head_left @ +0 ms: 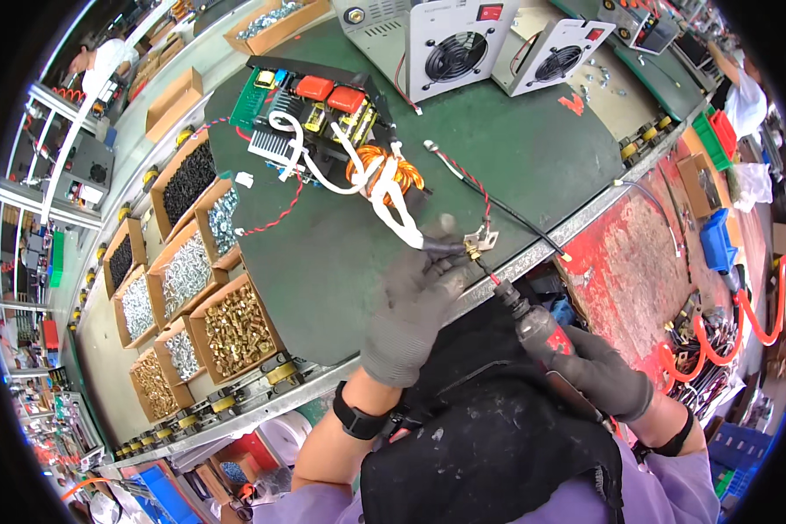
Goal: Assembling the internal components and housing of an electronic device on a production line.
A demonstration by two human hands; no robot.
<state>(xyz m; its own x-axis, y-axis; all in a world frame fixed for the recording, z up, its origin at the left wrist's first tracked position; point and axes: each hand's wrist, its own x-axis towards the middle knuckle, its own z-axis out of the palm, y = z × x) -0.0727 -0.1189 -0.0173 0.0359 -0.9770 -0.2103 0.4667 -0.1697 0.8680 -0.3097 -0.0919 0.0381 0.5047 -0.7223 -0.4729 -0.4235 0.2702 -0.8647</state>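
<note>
My gloved left hand (410, 310) is closed around the black-sleeved end of a white cable (400, 225) at the table's near edge. A small brass fitting with a metal tab (478, 242) sticks out past its fingertips. My gloved right hand (607, 375) grips a red and grey power screwdriver (537, 332), whose thin bit points up-left and meets the fitting. The white cable runs back to a copper-wound ring coil (384, 173) on a circuit assembly (323, 109) with heat sinks and red and yellow parts. Twisted red-black wires (485, 205) lead to the tab.
Cardboard bins of screws and brass fittings (234, 330) stand at the left. Grey panels with fans (456, 59) stand at the back of the green mat (515, 148). A black cable (520, 223) lies right of the coil. An orange coiled hose (716, 349) hangs at the right.
</note>
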